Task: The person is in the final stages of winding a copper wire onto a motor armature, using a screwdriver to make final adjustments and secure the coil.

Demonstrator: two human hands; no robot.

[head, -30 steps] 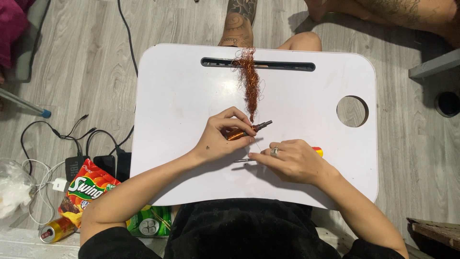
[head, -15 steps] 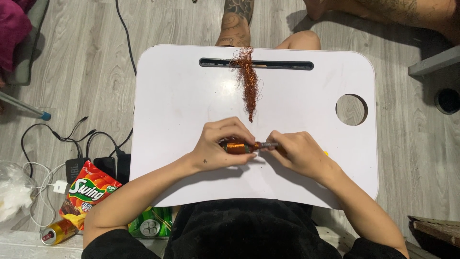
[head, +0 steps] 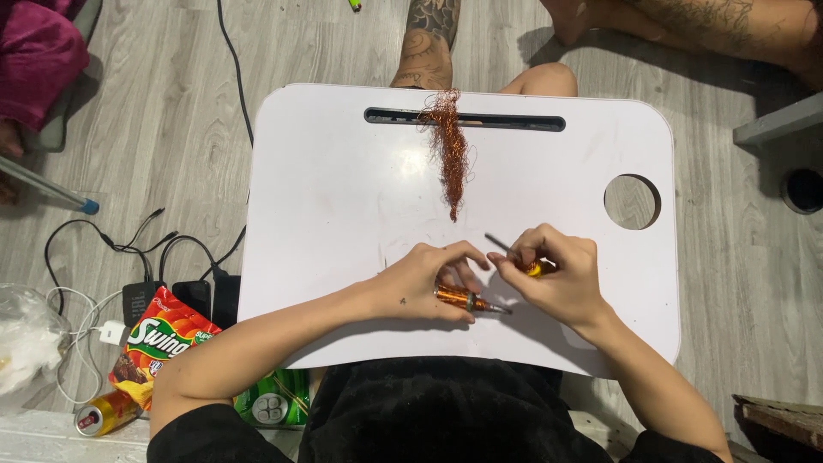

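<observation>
Copper-coloured wire tangle (head: 447, 150) lies on the white counter (head: 343, 189), trailing down from the long slot (head: 514, 121) at the counter's far edge. Nearer the person than the tangle's lower end, the left hand (head: 424, 287) has its grip clamped on a small copper-wound spindle (head: 463, 299), whose thin metal tip points toward the right hand (head: 557, 279). The right hand's grip is closed around a yellow-handled tool (head: 533, 268), its slim dark shaft angled up toward the tangle. Both hands rest on the counter, just beside each other. A round hole (head: 632, 201) sits at the counter's right side. On the floor, left of the counter, lie a snack bag (head: 159, 343) and black cables (head: 146, 249).
</observation>
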